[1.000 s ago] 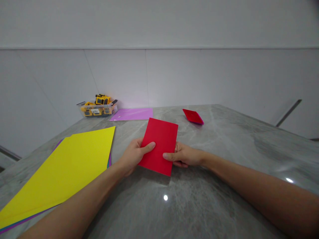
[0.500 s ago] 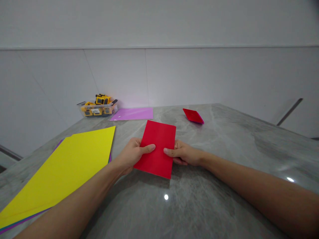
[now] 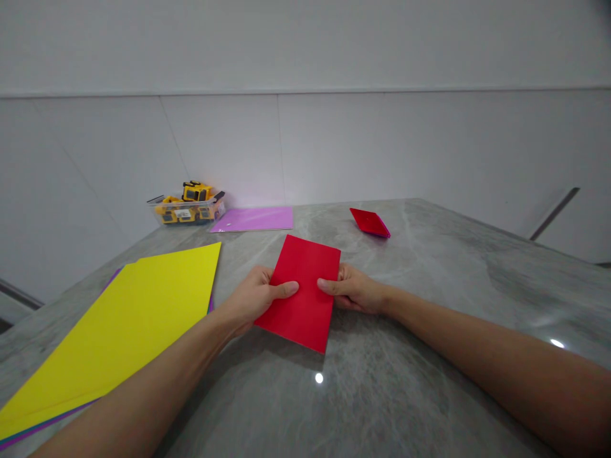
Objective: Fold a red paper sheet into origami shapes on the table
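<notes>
A red sheet of paper [image 3: 305, 318], rectangular and apparently folded, is held up above the table between both hands. My left hand [image 3: 260, 294] grips its left edge, thumb lying across the front. On the opposite edge, my right hand [image 3: 351, 289] pinches it with the thumb in front and the fingers behind. The other fingers of both hands are partly hidden by the paper. Left of my left forearm lies a stack of large sheets with yellow paper [image 3: 143, 312] on top and purple and teal edges showing beneath.
Farther back on the grey marbled table [image 3: 429, 394] stand a clear plastic box [image 3: 191, 210] of yellow toy trucks and, beside it, a light purple pack [image 3: 258, 219]. A red and magenta folded piece [image 3: 370, 222] lies at the back right. A white wall [image 3: 334, 146] rises behind.
The red paper has tilted slightly clockwise and shifted a little down and right. Both hands keep their hold on it; the other things stay in place.
</notes>
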Demonstrator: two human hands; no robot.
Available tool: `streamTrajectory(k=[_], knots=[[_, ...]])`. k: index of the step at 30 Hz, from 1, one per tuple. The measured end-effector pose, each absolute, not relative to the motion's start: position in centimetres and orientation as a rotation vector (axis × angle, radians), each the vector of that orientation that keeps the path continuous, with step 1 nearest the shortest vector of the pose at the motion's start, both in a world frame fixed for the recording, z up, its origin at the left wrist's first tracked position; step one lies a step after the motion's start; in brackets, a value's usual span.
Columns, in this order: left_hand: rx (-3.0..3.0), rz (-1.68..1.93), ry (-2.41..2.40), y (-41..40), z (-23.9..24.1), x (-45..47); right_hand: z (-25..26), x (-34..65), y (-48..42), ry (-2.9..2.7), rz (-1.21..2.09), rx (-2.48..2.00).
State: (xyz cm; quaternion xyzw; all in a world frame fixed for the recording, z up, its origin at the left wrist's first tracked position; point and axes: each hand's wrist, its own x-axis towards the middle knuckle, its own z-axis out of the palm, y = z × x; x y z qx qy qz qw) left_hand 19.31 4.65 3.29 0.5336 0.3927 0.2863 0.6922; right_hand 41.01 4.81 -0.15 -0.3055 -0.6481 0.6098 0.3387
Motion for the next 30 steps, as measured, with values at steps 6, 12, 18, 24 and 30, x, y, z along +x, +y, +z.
streamTrajectory(k=[6, 12, 18, 24, 30], knots=[[1.2, 0.639, 0.909, 4.6, 3.3, 19.3, -0.4, 41.0, 5.1, -1.595, 1.627, -0.776], [1.205, 0.62, 0.89, 4.8, 3.1, 19.1, 0.0, 40.9, 5.1, -1.535, 1.655, -0.759], [1.22, 0.6, 0.887, 5.0, 3.0, 19.0, 0.1, 41.1, 5.3, -1.428, 1.749, -0.714], [1.211, 0.585, 0.888, 4.9, 3.1, 19.0, 0.4, 41.1, 5.2, -1.428, 1.744, -0.699], [1.221, 0.57, 0.871, 4.9, 3.2, 18.9, 0.5, 41.4, 5.3, -1.408, 1.813, -0.676]])
